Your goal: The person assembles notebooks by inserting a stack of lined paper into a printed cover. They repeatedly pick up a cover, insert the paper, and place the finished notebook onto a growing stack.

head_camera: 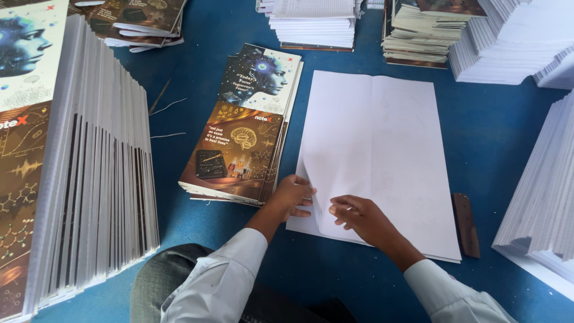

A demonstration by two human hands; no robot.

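Left hand (pixel 291 197): fingers spread flat on white sheet stack (pixel 382 149), gripping nothing.
Right hand (pixel 362 218): fingers pinched on lifted sheet corner (pixel 326 179).
Covers (pixel 242 131): just left of fingers.

— Where are we looking here?

— A bookbinding or print-finishing workshop, by every sign. A tall stack of bound notebooks (pixel 89 161) stands at the left, spines out, and a pile of printed covers (pixel 242 128) lies on the blue floor covering (pixel 490 131).

— And the paper?

— Everywhere! Stacks of white sheets (pixel 538 191) line the right side and the far edge, and large blank sheets (pixel 382 149) lie spread flat in the middle.
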